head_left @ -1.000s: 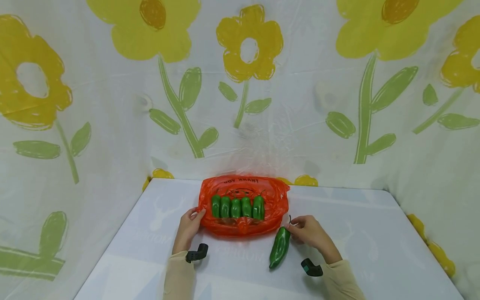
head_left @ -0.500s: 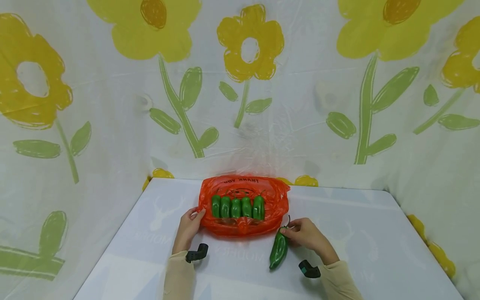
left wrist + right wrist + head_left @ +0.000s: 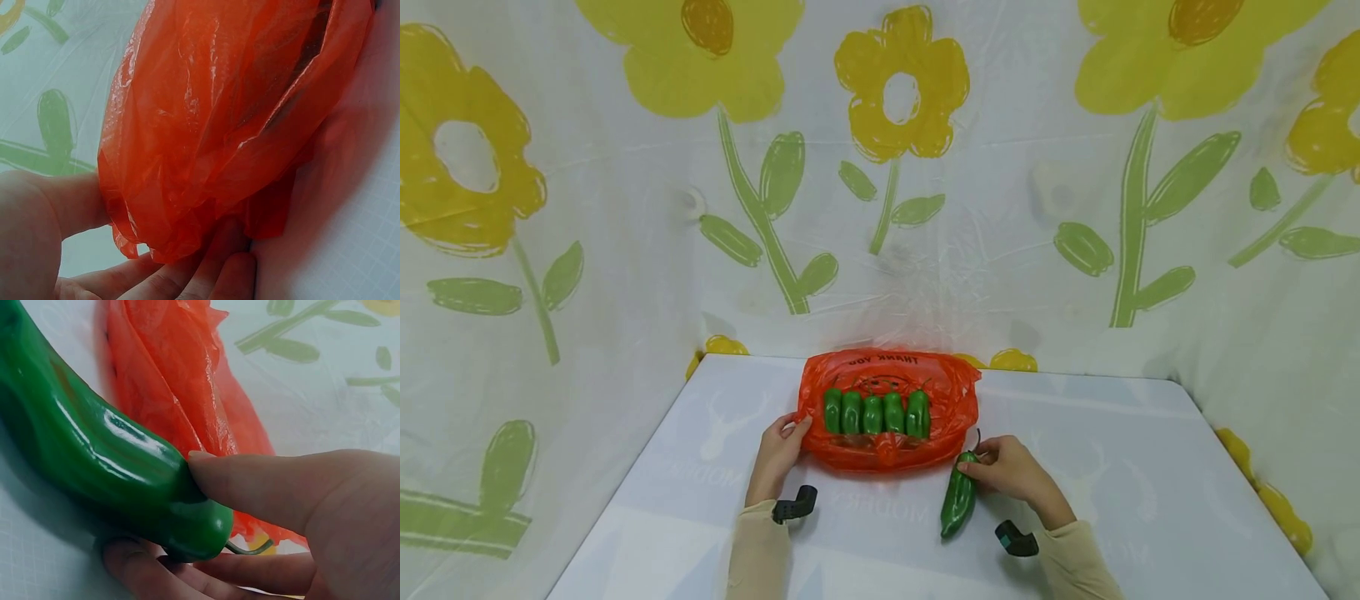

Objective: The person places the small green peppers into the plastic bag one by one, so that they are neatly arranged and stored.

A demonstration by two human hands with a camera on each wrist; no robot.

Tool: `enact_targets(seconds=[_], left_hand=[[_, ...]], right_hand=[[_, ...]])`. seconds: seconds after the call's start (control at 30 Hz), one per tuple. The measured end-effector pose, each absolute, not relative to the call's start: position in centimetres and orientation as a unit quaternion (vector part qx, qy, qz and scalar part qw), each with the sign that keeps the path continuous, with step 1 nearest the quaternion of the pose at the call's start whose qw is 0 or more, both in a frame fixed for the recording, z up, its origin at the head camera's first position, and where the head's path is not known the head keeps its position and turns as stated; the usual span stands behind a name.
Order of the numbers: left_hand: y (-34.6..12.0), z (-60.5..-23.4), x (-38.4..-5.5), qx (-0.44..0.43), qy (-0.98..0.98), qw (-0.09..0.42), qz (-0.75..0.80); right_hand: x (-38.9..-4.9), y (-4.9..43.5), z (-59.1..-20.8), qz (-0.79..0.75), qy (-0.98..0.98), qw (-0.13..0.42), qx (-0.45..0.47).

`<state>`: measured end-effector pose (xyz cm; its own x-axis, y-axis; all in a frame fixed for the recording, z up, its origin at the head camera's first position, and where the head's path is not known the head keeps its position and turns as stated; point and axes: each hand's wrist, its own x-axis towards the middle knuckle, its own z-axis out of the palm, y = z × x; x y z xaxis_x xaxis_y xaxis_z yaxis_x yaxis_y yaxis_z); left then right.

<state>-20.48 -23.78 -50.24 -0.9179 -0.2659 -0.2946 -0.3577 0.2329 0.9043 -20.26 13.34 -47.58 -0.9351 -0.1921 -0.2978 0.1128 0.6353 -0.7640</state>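
A red plastic bag (image 3: 850, 458) lies with its mouth spread toward me, and several green peppers (image 3: 872, 414) stand in a row inside it. My left hand (image 3: 778, 454) pinches the bag's left edge; in the left wrist view the thumb is on one side of the crumpled red film (image 3: 175, 156) and the fingers are under it. Just off the bag's lower right corner, my right hand (image 3: 1011, 471) holds another green pepper (image 3: 957, 504) by its stem end. The right wrist view has the thumb on top of this glossy pepper (image 3: 106, 450) and fingers beneath, its thin curved stem showing.
The pale table (image 3: 865, 550) carries faint printed patterns. Behind and at both sides hangs a white curtain (image 3: 985, 250) with yellow flowers. A small black wrist camera (image 3: 795, 504) sits on the left wrist, and a second black camera (image 3: 1017, 539) on the right.
My right hand has shifted its grip from the stem down onto the pepper's upper end, moving slightly left. The left hand and the bag look the same.
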Motion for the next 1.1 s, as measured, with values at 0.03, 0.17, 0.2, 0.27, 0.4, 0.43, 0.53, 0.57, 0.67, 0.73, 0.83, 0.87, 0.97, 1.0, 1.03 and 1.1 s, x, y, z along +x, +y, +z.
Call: enact_targets(seconds=[0.03, 0.17, 0.2, 0.27, 0.4, 0.43, 0.53, 0.57, 0.67, 0.73, 0.83, 0.87, 0.97, 1.0, 1.03, 1.1], left_hand=[[-23.8, -50.2, -20.5, -0.199, 0.784, 0.039, 0.587], [-23.7, -50.3, -20.5, -0.199, 0.783, 0.038, 0.588], [-23.7, -50.3, -20.6, -0.198, 0.784, 0.038, 0.587], [-23.7, -50.3, -20.6, -0.198, 0.783, 0.039, 0.588], [-23.7, -50.1, -20.5, -0.198, 0.78, 0.039, 0.592], [-23.7, -50.1, -20.5, -0.198, 0.78, 0.04, 0.593], [-23.6, -50.0, -20.5, -0.197, 0.781, 0.039, 0.591], [-23.6, -50.0, -20.5, -0.198, 0.782, 0.039, 0.59], [-23.7, -50.0, -20.5, -0.197, 0.784, 0.037, 0.588], [-23.7, -50.0, -20.5, -0.196, 0.784, 0.035, 0.587], [-23.7, -50.1, -20.5, -0.194, 0.785, 0.033, 0.588], [-23.8, -50.1, -20.5, -0.194, 0.784, 0.032, 0.588], [-23.8, -50.1, -20.5, -0.194, 0.784, 0.032, 0.588], [-23.8, -50.1, -20.5, -0.195, 0.784, 0.033, 0.589], [-23.7, -50.1, -20.5, -0.196, 0.784, 0.033, 0.589], [-23.7, -50.1, -20.5, -0.197, 0.784, 0.035, 0.588]], right_hand=[[-20.3, 13.4, -47.6, -0.427, 0.886, 0.179, -0.023], [-20.3, 13.5, -47.6, -0.44, 0.879, 0.181, -0.022], [-20.3, 13.5, -47.6, -0.443, 0.878, 0.181, -0.022], [-20.4, 13.6, -47.6, -0.45, 0.874, 0.182, -0.022], [-20.4, 13.8, -47.5, -0.457, 0.87, 0.186, -0.027], [-20.4, 13.9, -47.5, -0.457, 0.869, 0.188, -0.029], [-20.5, 14.1, -47.4, -0.459, 0.867, 0.19, -0.037], [-20.5, 14.2, -47.5, -0.46, 0.866, 0.191, -0.038], [-20.5, 14.5, -47.6, -0.465, 0.863, 0.192, -0.036], [-20.5, 14.6, -47.6, -0.469, 0.861, 0.193, -0.03], [-20.5, 14.6, -47.6, -0.474, 0.859, 0.192, -0.022], [-20.5, 14.6, -47.5, -0.474, 0.859, 0.191, -0.02], [-20.5, 14.7, -47.3, -0.477, 0.858, 0.189, -0.014], [-20.5, 14.7, -47.2, -0.479, 0.858, 0.188, -0.011], [-20.5, 14.8, -47.2, -0.481, 0.856, 0.188, -0.008], [-20.5, 14.8, -47.1, -0.485, 0.854, 0.188, -0.008]])
